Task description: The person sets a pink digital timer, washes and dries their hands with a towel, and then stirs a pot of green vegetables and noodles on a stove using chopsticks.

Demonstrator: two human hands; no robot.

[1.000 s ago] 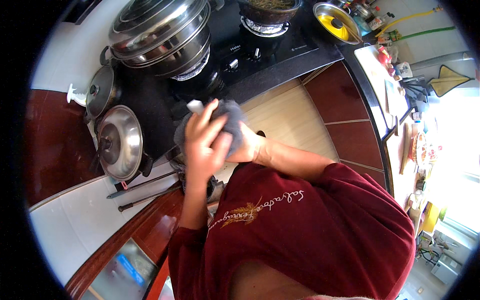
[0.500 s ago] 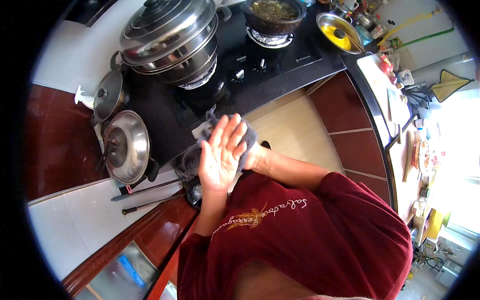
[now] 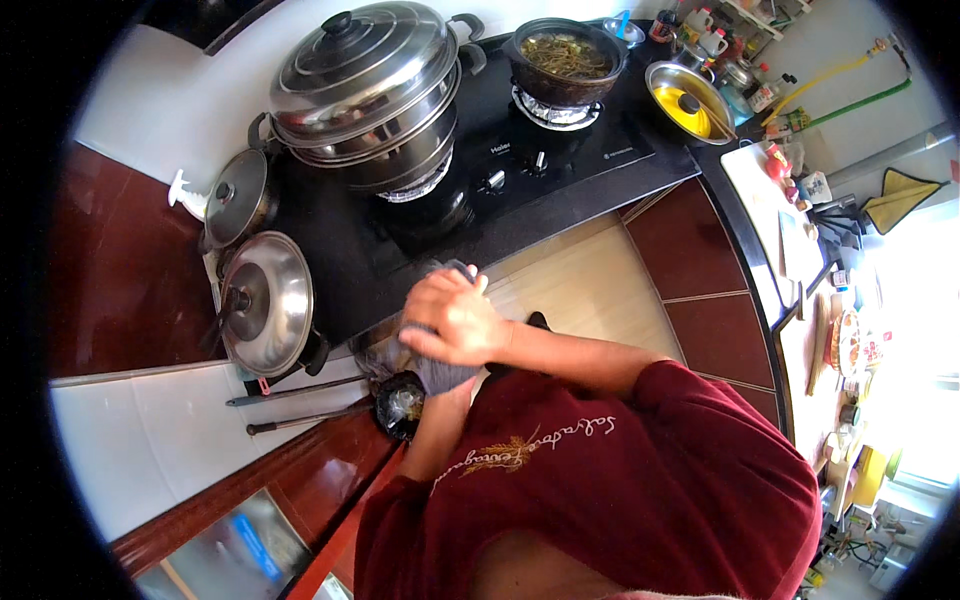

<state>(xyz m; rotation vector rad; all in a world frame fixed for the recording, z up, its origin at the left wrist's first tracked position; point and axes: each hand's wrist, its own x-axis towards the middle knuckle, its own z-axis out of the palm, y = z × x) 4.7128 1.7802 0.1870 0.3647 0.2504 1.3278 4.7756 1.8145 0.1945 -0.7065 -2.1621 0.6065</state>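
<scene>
In front of the stove, my right hand (image 3: 458, 318) is closed over a dark grey cloth (image 3: 443, 376), fingers wrapped around my left hand. The cloth lies between the two hands, and some of it pokes out above and below the right hand's fingers. Of my left hand (image 3: 454, 398) only the wrist end shows clearly; cloth and right hand cover its fingers. Both hands are over the front edge of the black counter (image 3: 345, 285).
A lidded steel steamer (image 3: 365, 95) and a dark clay pot (image 3: 562, 75) with food stand on the burners. Left are a lidded wok (image 3: 268, 300) and a lidded pan (image 3: 238, 200). A steel bowl (image 3: 660, 85) sits at the back right. Below hangs a black bag (image 3: 392, 415).
My left palm was open and bare, with my right hand and the cloth behind it. Now my right hand has come over it, cloth between. The view has shifted slightly.
</scene>
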